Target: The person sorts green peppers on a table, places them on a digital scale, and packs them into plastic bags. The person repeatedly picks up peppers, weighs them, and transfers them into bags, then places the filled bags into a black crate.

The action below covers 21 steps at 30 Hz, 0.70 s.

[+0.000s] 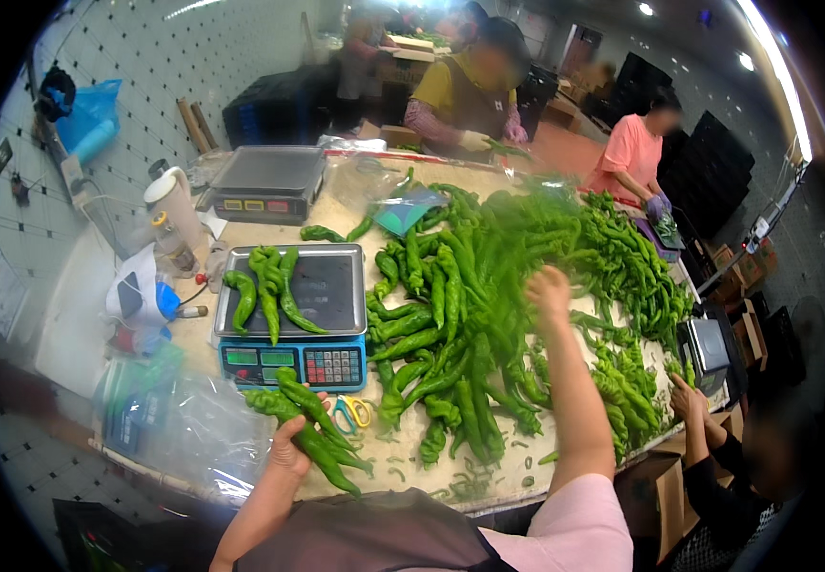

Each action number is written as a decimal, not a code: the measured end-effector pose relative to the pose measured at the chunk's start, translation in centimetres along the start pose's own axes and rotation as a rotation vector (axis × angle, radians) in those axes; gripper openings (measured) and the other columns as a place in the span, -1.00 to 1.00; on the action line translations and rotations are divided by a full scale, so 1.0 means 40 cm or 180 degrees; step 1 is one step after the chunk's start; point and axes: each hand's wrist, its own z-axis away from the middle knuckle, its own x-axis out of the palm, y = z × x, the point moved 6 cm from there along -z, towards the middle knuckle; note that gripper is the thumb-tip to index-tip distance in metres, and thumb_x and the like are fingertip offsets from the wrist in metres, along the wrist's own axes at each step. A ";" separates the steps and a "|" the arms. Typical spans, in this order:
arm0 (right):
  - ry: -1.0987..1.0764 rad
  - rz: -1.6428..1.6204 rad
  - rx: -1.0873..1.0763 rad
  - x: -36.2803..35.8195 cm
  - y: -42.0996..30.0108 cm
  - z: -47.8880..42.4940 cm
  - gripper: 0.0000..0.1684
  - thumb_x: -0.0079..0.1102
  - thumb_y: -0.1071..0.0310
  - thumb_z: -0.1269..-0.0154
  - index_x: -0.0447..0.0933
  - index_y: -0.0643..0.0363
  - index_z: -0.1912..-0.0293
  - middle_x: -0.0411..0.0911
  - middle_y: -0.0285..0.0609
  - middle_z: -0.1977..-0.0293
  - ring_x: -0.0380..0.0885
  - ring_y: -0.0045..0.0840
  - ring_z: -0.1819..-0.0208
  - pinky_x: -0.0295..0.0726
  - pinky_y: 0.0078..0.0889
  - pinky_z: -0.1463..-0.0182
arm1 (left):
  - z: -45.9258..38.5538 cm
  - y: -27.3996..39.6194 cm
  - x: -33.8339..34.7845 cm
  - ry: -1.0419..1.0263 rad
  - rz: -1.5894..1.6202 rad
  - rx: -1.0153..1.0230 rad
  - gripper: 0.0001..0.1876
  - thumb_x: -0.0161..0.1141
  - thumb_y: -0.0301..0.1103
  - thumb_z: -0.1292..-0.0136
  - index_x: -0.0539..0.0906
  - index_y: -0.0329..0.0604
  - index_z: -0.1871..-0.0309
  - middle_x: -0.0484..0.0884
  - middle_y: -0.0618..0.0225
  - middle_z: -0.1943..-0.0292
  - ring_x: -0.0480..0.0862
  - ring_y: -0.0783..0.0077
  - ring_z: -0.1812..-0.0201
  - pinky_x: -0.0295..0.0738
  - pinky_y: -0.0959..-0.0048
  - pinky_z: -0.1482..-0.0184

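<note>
Several long green peppers (312,432) lie in my left hand (291,447), close to the front of a blue digital scale (293,361). On the scale's metal pan rest three more green peppers (269,286). My right hand (548,289) reaches over the big heap of green peppers (469,286) at the middle of the table; it is blurred, and whether its fingers hold a pepper cannot be told. Yellow and blue scissors (350,413) lie between my left hand and the heap.
Clear plastic bags (198,429) lie at the left front. A second scale (267,182), a lidded jug (169,200) and a bottle (171,239) stand behind. Co-workers handle peppers across the table and at the right, near another scale (704,347). Pepper stem scraps (459,482) litter the near edge.
</note>
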 end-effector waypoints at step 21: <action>-0.2409 -0.0490 0.0592 -0.057 -0.095 0.264 -0.60 0.14 0.30 -0.46 0.38 0.22 -0.20 0.61 -0.07 0.04 0.40 -0.70 0.52 0.33 -0.63 0.51 | -0.024 -0.008 0.025 -0.0256 0.0101 -0.0296 -0.17 0.45 -0.03 -0.06 0.38 -0.04 -0.40 0.52 0.10 -0.25 0.57 0.09 -0.21 0.42 -0.08 -0.32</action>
